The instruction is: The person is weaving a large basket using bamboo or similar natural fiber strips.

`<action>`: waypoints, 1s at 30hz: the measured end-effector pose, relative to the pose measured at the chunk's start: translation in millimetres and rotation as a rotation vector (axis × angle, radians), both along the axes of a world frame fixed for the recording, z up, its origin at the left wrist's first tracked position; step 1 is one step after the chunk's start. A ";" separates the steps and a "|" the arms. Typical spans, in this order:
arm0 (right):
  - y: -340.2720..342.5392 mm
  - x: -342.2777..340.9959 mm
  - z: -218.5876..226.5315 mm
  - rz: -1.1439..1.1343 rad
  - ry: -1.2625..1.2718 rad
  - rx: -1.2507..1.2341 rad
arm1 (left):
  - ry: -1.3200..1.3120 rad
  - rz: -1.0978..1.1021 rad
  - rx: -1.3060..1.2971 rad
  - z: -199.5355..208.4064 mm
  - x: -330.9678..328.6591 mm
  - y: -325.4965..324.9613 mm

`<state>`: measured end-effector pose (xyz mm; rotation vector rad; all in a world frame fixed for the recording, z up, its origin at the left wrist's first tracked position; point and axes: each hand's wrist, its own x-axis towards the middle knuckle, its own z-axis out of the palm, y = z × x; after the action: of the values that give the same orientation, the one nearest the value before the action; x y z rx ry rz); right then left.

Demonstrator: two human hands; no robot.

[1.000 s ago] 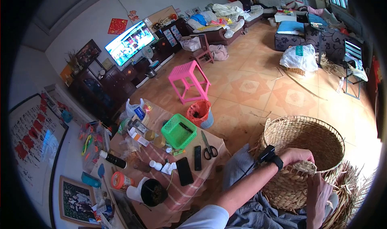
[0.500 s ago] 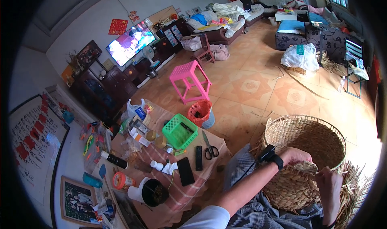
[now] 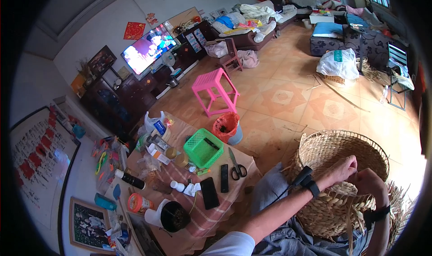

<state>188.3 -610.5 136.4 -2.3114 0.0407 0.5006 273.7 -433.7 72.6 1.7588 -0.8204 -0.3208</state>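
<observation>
A large round basket point(image 3: 321, 213) woven from tan plant fibre stands in front of my lap, its open top facing up. Thin rods show along its far rim. Over the opening, close to the near rim, my left hand point(image 3: 342, 170) is closed with the fingers curled in. My right hand point(image 3: 366, 181) is closed beside it, nearly touching. Whatever lies between the fingers is too small to make out. A loose flat strand point(image 3: 349, 222) hangs down the basket's near side. Dark bands circle both wrists.
A low table point(image 3: 202, 226) at left bears scissors point(image 3: 237, 167), a phone point(image 3: 209, 193), a remote point(image 3: 224, 178), a green plastic basket point(image 3: 203, 150) and several jars. Beyond it stand a lined bin point(image 3: 226, 126) and a pink stool point(image 3: 215, 91). Loose fibre point(image 3: 398, 211) lies right of the woven basket.
Both hands have risen from the near rim and come together over the opening. My right hand has turned and moved up and inward. The strand now hangs in view; the picture has shifted slightly.
</observation>
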 end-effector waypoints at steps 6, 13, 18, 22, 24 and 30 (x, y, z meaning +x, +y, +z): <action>-16.0 17.4 0.8 -0.038 -0.478 -0.260 | 0.366 -0.089 -0.352 -1.7 12.5 17.0; -142.5 49.2 -64.2 -0.063 -0.925 -0.737 | 0.730 -0.260 -0.462 28.0 0.6 17.3; -281.8 50.2 -97.4 -0.531 -1.273 -0.384 | 0.570 -0.337 -0.339 36.1 -9.9 7.7; -267.9 19.5 -111.5 -0.716 -0.883 0.298 | 0.255 -0.348 -0.123 25.5 -12.6 4.3; -275.3 -41.3 -86.3 -0.852 -0.603 0.658 | 0.242 -0.534 -0.137 21.6 -10.5 5.4; 1.1 -115.8 -3.6 -0.613 -0.821 -0.063 | 0.551 -0.730 0.183 59.8 -4.0 39.4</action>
<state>72.4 -609.4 132.8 -2.2403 0.3508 -0.7613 269.7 -394.3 132.4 1.3589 -1.0098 -1.3320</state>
